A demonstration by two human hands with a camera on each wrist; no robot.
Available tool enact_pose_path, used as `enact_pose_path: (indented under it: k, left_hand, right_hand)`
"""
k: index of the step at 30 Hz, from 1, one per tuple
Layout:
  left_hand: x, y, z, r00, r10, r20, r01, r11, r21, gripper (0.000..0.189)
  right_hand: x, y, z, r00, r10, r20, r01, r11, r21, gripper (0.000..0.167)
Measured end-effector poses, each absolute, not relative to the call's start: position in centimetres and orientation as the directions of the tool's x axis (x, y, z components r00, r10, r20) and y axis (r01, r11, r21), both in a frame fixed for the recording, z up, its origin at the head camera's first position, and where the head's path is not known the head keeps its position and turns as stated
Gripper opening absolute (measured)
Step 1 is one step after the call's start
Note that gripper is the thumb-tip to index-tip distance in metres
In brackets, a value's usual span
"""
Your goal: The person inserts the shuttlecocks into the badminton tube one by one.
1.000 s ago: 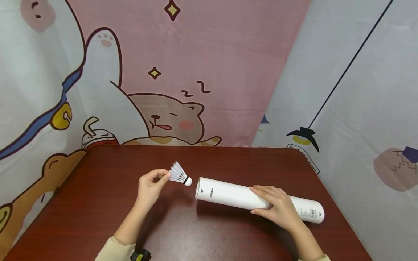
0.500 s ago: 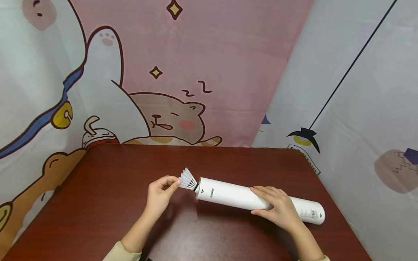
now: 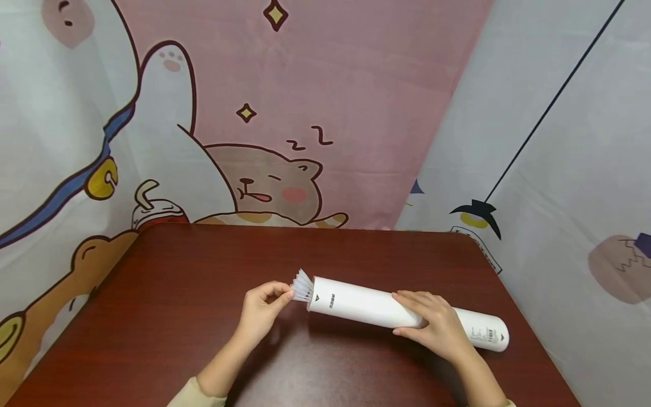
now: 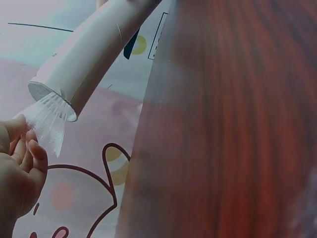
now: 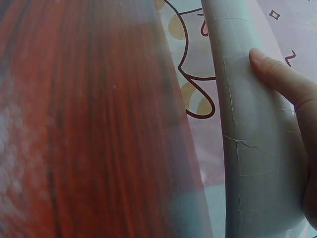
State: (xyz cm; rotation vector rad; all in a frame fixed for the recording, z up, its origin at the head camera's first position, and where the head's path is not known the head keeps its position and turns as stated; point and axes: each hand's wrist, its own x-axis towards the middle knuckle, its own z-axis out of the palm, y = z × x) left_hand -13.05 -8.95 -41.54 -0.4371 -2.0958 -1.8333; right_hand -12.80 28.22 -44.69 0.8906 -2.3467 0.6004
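Between thumb and fingertips, my left hand (image 3: 262, 310) pinches the feather skirt of a white shuttlecock (image 3: 302, 286). Its cork end is hidden inside the mouth of a long white shuttlecock tube (image 3: 351, 299), and the feathers stick out at the left. In the left wrist view the feathers (image 4: 48, 123) fan out from the tube's rim (image 4: 74, 117). My right hand (image 3: 434, 322) grips the tube around its middle, thumb on the near side. The right wrist view shows the thumb lying along the creased tube wall (image 5: 262, 148).
A dark red-brown wooden table (image 3: 203, 265) lies beneath the tube. Behind it and along both sides hangs a cloth (image 3: 366, 113) printed with cartoon animals.
My left hand has moved right with the shuttlecock, and its cork end has gone from outside the tube to inside the mouth. The right hand keeps its grip on the tube.
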Motion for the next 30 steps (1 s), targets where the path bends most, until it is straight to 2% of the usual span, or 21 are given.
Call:
enact_pose_path:
  k: [15,30]
  left_hand:
    - [-12.67,-8.33,-41.91,-0.924,0.15,0.351,0.374,0.17,0.912,0.007]
    - [-12.74,-7.95,-41.94,-0.92,0.174,0.352,0.379,0.161,0.911,0.007]
  right_hand:
    - [-12.64,28.16,-44.77,-0.645,-0.455,0.614,-0.692,0.688,-0.218,0.069]
    - [-12.72,28.04,-44.9,-0.629,-0.459,0.628,-0.7,0.685,-0.202,0.069]
